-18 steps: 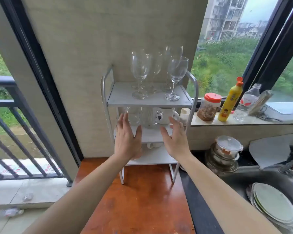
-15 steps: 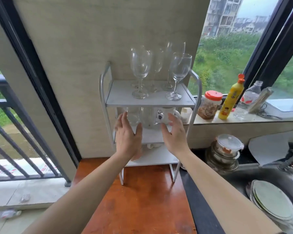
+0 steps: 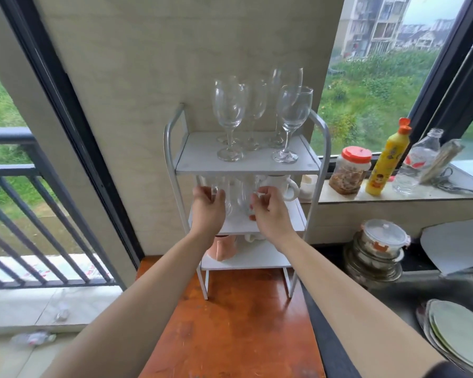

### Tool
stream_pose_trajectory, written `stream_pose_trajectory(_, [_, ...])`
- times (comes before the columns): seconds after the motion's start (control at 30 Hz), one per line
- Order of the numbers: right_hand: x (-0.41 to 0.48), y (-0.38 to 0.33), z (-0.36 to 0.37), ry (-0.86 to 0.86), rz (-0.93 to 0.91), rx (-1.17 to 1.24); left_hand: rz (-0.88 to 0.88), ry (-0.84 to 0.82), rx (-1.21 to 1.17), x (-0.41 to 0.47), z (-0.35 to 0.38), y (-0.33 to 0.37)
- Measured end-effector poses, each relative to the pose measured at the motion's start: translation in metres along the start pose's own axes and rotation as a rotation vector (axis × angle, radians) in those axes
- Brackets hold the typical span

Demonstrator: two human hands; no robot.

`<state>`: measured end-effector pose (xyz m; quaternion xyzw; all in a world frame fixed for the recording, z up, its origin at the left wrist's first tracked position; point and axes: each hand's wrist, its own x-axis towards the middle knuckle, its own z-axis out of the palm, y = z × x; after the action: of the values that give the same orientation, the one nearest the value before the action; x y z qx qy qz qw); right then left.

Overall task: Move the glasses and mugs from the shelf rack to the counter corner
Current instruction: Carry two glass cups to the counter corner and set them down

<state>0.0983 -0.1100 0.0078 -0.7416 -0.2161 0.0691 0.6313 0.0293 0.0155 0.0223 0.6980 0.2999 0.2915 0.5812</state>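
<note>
A white three-tier shelf rack (image 3: 246,167) stands at the back of the orange-brown counter (image 3: 238,323). Several wine glasses (image 3: 230,107) stand on its top shelf. On the middle shelf are clear glasses and a white mug (image 3: 277,182). My left hand (image 3: 208,211) is wrapped around the left clear glass (image 3: 219,184). Beside it, my right hand (image 3: 269,214) curls around a second clear glass (image 3: 242,197). A pink mug (image 3: 221,249) sits on the bottom shelf, partly hidden by my left wrist.
On the window sill to the right stand a red-lidded jar (image 3: 351,170), a yellow bottle (image 3: 387,162) and a plastic bottle (image 3: 418,162). Stacked lidded containers (image 3: 377,249) sit right of the rack, and plates (image 3: 459,334) lie in the sink. A balcony door is on the left.
Both hands have reached forward and up into the middle shelf. Their fingers, spread apart before, are now closed around the clear glasses.
</note>
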Motion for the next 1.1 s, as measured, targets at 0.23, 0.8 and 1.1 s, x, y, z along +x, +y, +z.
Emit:
stream_pose_trajectory(0.23, [-0.034, -0.005, -0.013, -0.036, 0.032, 0.154, -0.083, -0.053, -0.165, -0.048, -0.006, -0.005])
stream_pose_trajectory(0.8, [-0.156, 0.042, -0.071, 0.405, -0.037, -0.068, -0.106, -0.233, -0.215, -0.167, 0.022, -0.069])
stream_pose_trajectory(1.1, [-0.232, 0.066, -0.159, 0.729, 0.057, -0.169, -0.029, -0.516, -0.209, -0.22, 0.105, -0.073])
